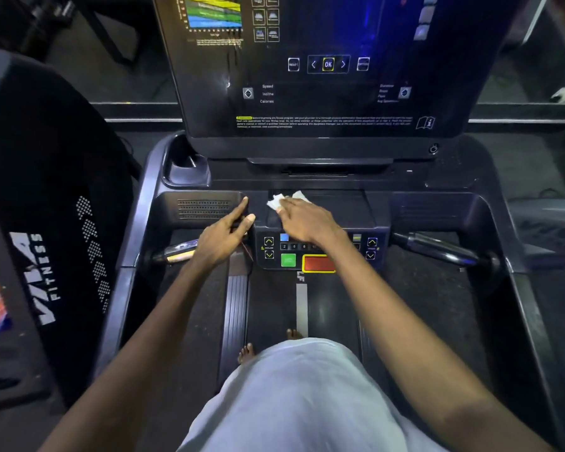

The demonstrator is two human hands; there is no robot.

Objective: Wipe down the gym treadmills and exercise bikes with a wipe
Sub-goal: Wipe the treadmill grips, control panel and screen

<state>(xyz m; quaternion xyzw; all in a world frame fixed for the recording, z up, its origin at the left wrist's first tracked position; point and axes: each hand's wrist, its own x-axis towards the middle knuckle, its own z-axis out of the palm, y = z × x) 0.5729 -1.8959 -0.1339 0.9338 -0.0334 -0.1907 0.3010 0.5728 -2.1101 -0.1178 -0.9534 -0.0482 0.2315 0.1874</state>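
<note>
Head view: we're standing on the treadmill, bare feet on the belt, both arms reaching to the console. The right hand lies over the wipe, its fingers laid fairly flat and together, pressing the crumpled white sheet onto the flat tray just far of the keypad; the wipe's corners peek out past the fingertips. The left hand sits just to the left and holds nothing. Its index finger and thumb are stretched out against the console edge beside the speaker grille; the other fingers are hidden.

Right under the right wrist, the green button and the red button sit close, with arrow keys on either side. The big screen rises straight behind the tray, an OK key lit at its centre. A cup holder sits far left. Handlebars jut out on the left and on the right. A neighbouring machine crowds the left side.
</note>
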